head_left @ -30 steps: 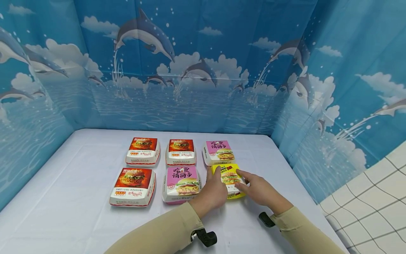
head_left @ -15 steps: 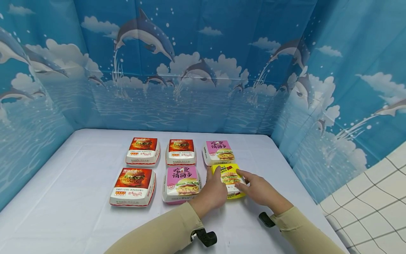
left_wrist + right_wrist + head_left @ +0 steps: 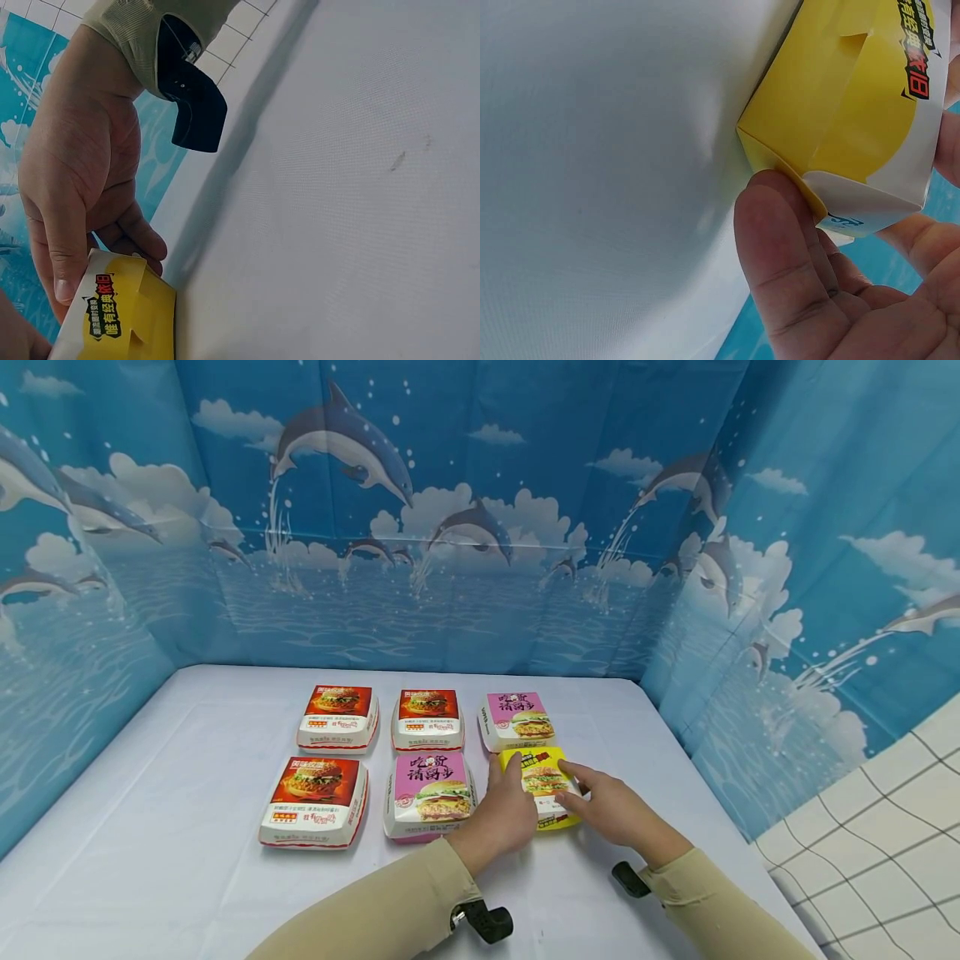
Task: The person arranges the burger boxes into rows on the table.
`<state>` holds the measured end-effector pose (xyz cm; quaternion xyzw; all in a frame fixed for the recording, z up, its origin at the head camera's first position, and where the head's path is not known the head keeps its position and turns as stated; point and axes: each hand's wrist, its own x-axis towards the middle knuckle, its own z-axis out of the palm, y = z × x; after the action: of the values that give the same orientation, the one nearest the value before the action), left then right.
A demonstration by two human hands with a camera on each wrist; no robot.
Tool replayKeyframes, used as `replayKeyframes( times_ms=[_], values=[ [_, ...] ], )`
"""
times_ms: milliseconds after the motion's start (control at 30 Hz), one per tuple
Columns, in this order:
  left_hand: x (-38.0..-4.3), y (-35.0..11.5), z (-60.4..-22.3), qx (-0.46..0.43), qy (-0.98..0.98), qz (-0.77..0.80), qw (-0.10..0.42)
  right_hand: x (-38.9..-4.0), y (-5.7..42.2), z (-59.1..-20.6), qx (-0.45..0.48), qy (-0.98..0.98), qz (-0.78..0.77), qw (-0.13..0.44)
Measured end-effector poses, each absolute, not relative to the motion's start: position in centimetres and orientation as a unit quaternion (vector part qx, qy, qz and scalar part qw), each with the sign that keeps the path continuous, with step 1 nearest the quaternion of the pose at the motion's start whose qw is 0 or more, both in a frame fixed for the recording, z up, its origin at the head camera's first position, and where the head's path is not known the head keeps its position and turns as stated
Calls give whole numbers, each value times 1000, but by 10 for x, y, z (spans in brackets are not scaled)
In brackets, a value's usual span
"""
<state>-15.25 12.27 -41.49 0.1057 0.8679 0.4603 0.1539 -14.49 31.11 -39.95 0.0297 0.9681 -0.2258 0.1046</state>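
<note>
A yellow and white burger box (image 3: 543, 781) lies on the white tablecloth, between my two hands. My left hand (image 3: 506, 802) holds its left side, with the thumb at the top edge. From the right, my right hand (image 3: 611, 806) holds it, index finger near the far corner and thumb on the top. In the left wrist view the right hand (image 3: 82, 150) is at the far end of the box (image 3: 127, 315). The right wrist view shows the right hand's fingers (image 3: 772, 240) against the box's side (image 3: 855, 112); the box's underside is hidden.
A pink burger box (image 3: 517, 720) stands right behind the yellow one, and another pink box (image 3: 430, 793) is left of my left hand. Red and white boxes (image 3: 313, 802) stand farther left. A dolphin-print curtain (image 3: 450, 610) borders the table (image 3: 187, 860).
</note>
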Motion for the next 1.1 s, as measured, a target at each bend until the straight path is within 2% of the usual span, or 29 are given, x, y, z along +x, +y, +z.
replayKeyframes(
  times_ms=[1100],
  values=[
    [-153, 123, -412, 96, 853, 488, 160, -140, 311, -393, 12, 969, -229, 90]
  ],
)
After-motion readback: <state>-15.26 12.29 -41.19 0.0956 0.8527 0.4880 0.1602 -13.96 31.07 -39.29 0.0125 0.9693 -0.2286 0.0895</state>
